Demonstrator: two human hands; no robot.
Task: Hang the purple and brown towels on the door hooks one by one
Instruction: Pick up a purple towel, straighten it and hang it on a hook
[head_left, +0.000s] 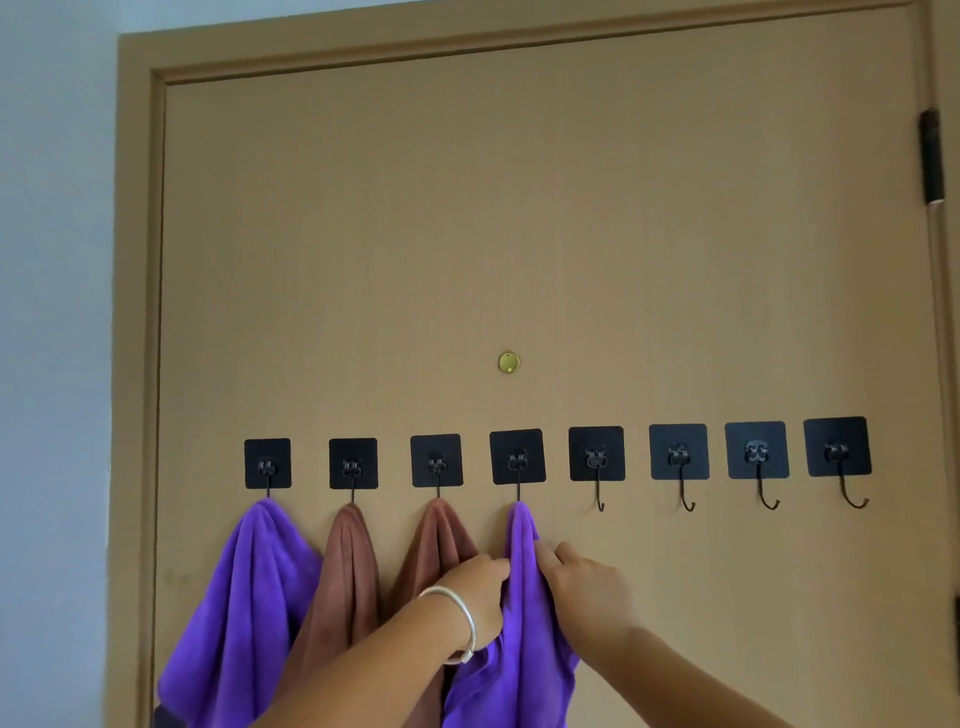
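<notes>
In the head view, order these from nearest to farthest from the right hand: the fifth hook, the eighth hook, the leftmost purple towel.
From the right hand:
1. Fifth hook, just above it.
2. Eighth hook, far right.
3. Leftmost purple towel, far left.

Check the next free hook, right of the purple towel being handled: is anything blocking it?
Nothing visible does. The fifth hook hangs bare against the door. Both the left hand and right hand are lower down, on the purple towel hanging from the fourth hook.
</notes>
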